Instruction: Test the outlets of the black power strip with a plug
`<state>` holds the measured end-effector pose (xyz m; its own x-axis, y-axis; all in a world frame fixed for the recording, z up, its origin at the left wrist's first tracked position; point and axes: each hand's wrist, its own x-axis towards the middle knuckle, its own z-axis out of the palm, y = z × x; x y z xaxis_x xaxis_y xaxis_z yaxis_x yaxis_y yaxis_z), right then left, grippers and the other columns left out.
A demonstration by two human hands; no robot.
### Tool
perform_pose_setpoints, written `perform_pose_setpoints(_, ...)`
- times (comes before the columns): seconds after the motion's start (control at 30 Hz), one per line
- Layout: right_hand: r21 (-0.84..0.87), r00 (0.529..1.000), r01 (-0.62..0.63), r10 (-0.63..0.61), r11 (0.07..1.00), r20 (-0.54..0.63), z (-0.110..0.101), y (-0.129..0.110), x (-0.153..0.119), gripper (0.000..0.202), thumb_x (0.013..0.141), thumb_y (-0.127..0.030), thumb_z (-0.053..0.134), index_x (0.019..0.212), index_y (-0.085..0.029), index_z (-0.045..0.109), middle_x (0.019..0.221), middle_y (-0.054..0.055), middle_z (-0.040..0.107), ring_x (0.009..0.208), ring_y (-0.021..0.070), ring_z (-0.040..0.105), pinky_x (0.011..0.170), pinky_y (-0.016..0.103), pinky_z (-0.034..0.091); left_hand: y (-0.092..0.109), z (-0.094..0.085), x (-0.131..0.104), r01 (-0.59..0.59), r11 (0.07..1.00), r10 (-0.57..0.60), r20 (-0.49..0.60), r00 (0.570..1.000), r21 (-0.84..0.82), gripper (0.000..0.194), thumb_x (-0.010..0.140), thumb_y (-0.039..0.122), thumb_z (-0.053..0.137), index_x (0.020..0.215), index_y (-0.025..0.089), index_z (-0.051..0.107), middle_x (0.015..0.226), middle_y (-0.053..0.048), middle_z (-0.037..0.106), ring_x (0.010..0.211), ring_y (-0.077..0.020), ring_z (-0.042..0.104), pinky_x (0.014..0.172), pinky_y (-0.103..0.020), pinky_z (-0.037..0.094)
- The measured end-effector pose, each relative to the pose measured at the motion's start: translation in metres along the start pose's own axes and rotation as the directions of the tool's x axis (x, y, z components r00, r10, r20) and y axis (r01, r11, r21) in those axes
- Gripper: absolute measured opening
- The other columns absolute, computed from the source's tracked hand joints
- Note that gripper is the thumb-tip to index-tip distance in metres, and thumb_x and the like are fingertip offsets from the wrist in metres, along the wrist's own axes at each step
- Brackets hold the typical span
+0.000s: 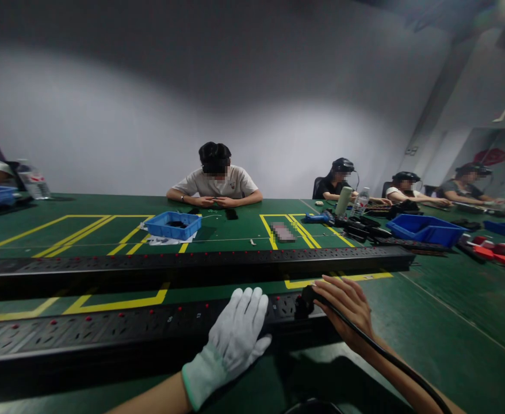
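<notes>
A long black power strip [118,326] with rows of sockets and small red parts lies across the table in front of me. My left hand [237,323], in a white glove with a green cuff, rests flat on top of it, fingers stretched out. Bare, my right hand [348,309] is closed around a black plug [306,296] at the strip's right end. The plug is at a socket; how deep it sits cannot be made out. Its thick black cable [390,357] runs back over my right hand and forearm toward the lower right.
A second long power strip [218,261] lies parallel behind the first. Beyond it are a blue bin [173,234], a phone [283,232] and a blue tool [319,217]. Another blue bin [425,227] stands right among black parts. A person [239,181] sits opposite; others sit farther right.
</notes>
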<state>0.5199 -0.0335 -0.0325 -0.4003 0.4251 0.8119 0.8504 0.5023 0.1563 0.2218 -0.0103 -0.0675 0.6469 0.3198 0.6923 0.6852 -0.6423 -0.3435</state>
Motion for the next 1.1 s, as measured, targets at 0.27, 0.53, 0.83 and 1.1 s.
perform_pose_setpoints(0.27, 0.020, 0.995, -0.089, 0.088, 0.996, 0.036, 0.000, 0.000, 0.008, 0.022, 0.095, -0.027, 0.057, 0.116, -0.029, 0.064, 0.111, 0.001, 0.072, 0.111, 0.0230, 0.065, 0.098, 0.042, 0.045, -0.023, -0.019, -0.018, 0.002, 1.000, -0.003, -0.067, 0.998, -0.029, 0.049, 0.092, 0.031, 0.044, 0.137, 0.011, 0.048, 0.132, -0.013, 0.059, 0.124, -0.0248, 0.053, 0.110, -0.041, 0.036)
perform_pose_setpoints(0.53, -0.073, 0.990, 0.130, -0.125, 0.989, 0.071, -0.012, -0.007, 0.014, 0.035, 0.093, -0.017, 0.057, 0.126, -0.028, 0.059, 0.116, 0.001, 0.071, 0.109, 0.0214, 0.067, 0.107, 0.042, 0.037, -0.024, -0.018, -0.014, -0.005, 1.000, 0.004, -0.087, 0.996, -0.008, 0.048, 0.092, 0.033, 0.047, 0.133, 0.010, 0.052, 0.130, -0.013, 0.060, 0.123, -0.0256, 0.053, 0.110, -0.041, 0.036)
perform_pose_setpoints(0.83, -0.229, 0.933, -0.011, -0.072, 0.973, -0.351, -0.070, -0.025, 0.050, 0.055, 0.081, -0.009, 0.071, 0.130, -0.031, 0.058, 0.114, 0.004, 0.070, 0.102, 0.0260, 0.067, 0.094, 0.043, 0.049, -0.024, -0.016, -0.014, 0.004, 1.000, -0.006, -0.105, 0.994, -0.019, 0.046, 0.092, 0.033, 0.046, 0.131, 0.010, 0.054, 0.128, -0.013, 0.061, 0.121, -0.0253, 0.055, 0.109, -0.041, 0.037)
perform_pose_setpoints(1.1, 0.111, 0.981, 0.034, -0.055, 0.993, 0.189, -0.009, -0.025, 0.063, 0.018, 0.096, -0.025, 0.055, 0.112, -0.028, 0.064, 0.104, 0.001, 0.074, 0.099, 0.0185, 0.069, 0.108, 0.043, 0.033, -0.023, -0.018, -0.015, 0.000, 1.000, -0.001, -0.120, 0.993, -0.004, 0.044, 0.091, 0.031, 0.046, 0.129, 0.010, 0.056, 0.126, -0.013, 0.062, 0.119, -0.0255, 0.056, 0.107, -0.040, 0.039)
